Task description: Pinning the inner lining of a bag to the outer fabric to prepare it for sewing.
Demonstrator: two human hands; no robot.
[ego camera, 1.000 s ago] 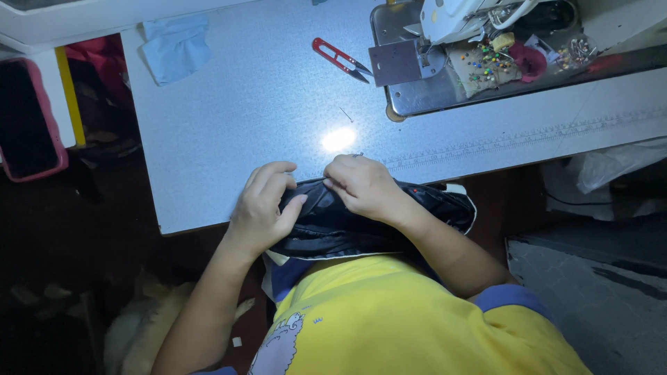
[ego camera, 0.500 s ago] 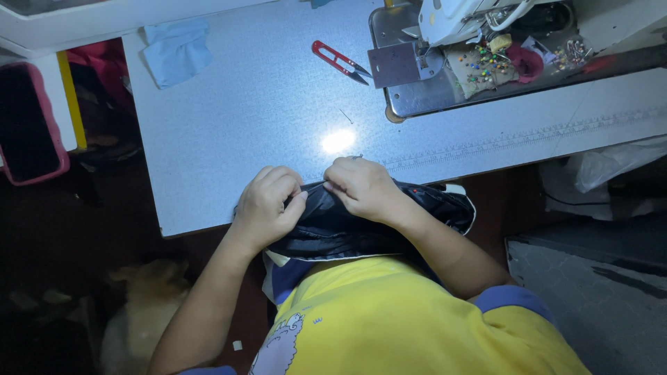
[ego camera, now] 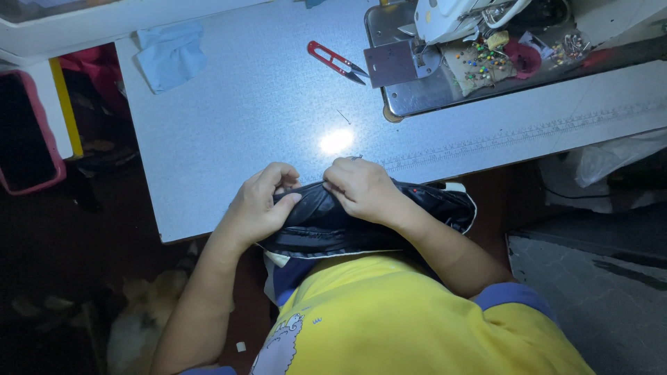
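My left hand (ego camera: 260, 208) and right hand (ego camera: 361, 189) both pinch one black cloth (ego camera: 333, 226) at the table's (ego camera: 236, 125) near edge. Open tabletop lies beyond, up to one red snips (ego camera: 335, 61), one blue rag (ego camera: 170, 54) and one sewing machine (ego camera: 451, 17).

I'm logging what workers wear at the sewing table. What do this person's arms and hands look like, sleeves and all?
Both hands are bare: no gloves, rings or watch visible on the left hand or right hand. Forearms are uncovered. The yellow shirt has short sleeves; the right sleeve ends in a blue band. The left sleeve is mostly out of view.
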